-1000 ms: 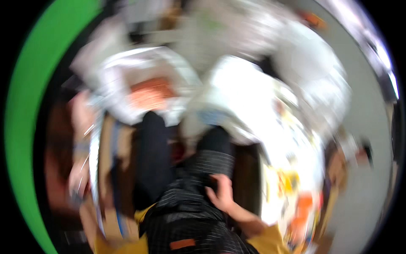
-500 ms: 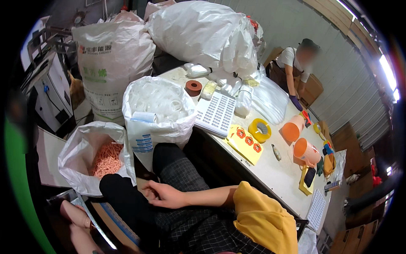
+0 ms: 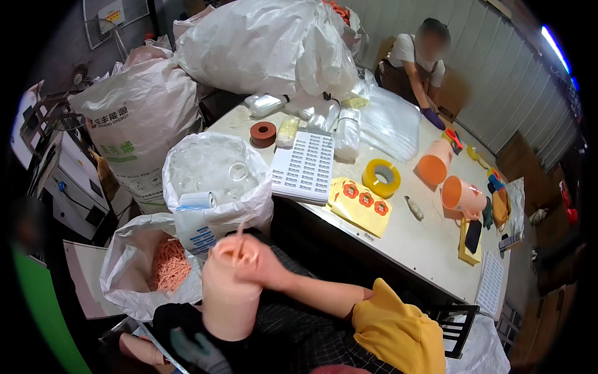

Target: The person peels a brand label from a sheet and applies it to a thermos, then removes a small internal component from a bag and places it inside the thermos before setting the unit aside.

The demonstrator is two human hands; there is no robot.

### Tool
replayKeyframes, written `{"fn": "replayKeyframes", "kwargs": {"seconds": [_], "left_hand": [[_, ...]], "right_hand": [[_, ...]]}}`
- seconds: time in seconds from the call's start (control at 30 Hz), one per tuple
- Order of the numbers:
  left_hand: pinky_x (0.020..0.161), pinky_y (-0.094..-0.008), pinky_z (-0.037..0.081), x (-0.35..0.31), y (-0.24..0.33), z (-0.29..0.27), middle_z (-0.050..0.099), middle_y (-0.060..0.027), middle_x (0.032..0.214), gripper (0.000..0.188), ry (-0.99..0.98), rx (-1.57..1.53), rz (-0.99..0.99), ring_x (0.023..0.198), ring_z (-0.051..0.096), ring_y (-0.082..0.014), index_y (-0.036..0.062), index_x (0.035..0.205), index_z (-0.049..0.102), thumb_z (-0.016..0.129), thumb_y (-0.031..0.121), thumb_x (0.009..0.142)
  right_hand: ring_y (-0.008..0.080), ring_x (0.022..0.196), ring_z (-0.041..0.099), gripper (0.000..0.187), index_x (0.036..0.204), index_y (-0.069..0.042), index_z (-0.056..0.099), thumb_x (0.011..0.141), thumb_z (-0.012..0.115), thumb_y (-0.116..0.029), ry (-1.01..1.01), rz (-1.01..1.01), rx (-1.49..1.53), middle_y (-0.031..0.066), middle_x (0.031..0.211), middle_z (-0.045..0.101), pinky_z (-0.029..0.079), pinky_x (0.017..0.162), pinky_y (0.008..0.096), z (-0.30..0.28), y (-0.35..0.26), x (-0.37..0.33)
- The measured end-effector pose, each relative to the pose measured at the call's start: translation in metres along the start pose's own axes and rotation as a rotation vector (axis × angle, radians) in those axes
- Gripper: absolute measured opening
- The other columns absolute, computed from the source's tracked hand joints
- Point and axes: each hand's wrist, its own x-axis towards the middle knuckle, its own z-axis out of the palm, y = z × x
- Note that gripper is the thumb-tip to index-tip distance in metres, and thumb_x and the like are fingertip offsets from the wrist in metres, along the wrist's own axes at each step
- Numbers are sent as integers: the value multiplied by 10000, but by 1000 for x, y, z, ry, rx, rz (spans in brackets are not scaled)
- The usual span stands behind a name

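My right hand (image 3: 265, 265), bare, curls closed at the top of a pale pink plastic jug (image 3: 232, 305) above my lap. A thin pink strip (image 3: 239, 240) stands up among its fingers; blur hides exactly how they meet. Low at the left, my left hand (image 3: 199, 351) in a grey glove is smeared by motion beside the jug's lower end. Another pink jug (image 3: 142, 349) lies at the lower left edge. Close by, a white sack (image 3: 128, 274) holds thin pink sticks (image 3: 171, 265). Behind it a second white sack (image 3: 261, 209) contains clear plastic rings (image 3: 215, 165).
On the white table (image 3: 398, 274) are label sheets (image 3: 304, 163), yellow sticker sheets (image 3: 355, 209), a tape roll (image 3: 381, 179) and two orange jugs (image 3: 462, 194). Large filled sacks (image 3: 134, 128) stand behind. A co-worker (image 3: 414, 68) leans at the table's far side.
A pink jug has come up over my lap, with my right hand now at its top. My gloved left hand has entered at the lower left. The view has shifted slightly.
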Motion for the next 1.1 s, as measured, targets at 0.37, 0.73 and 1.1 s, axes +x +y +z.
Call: {"fn": "replayKeyframes", "kwargs": {"seconds": [0.37,0.73,1.1], "left_hand": [[1065,-485,500,-8,57,15,626,-247,1273,451,-538,164,556,1158,632,-391,-43,1326,584,708,234,993],[1034,-563,464,3,79,20,684,-203,1107,452,-735,140,398,1078,651,-419,-12,1140,663,837,285,846],[1193,-509,400,89,9,73,478,-240,1559,916,-115,127,560,1404,499,-424,-30,1531,366,893,106,793]], "right_hand": [[391,1257,589,759,1362,11,578,752,876,-327,-283,-385,-537,198,1286,632,418,1105,501,62,9,-65],[338,1230,637,702,1307,-57,639,730,897,-364,-345,-288,-680,130,1246,708,460,1034,451,40,1,-48],[402,1287,531,679,1345,-95,633,716,885,-128,-295,-494,-632,171,1404,572,448,1068,500,46,18,70]]}}
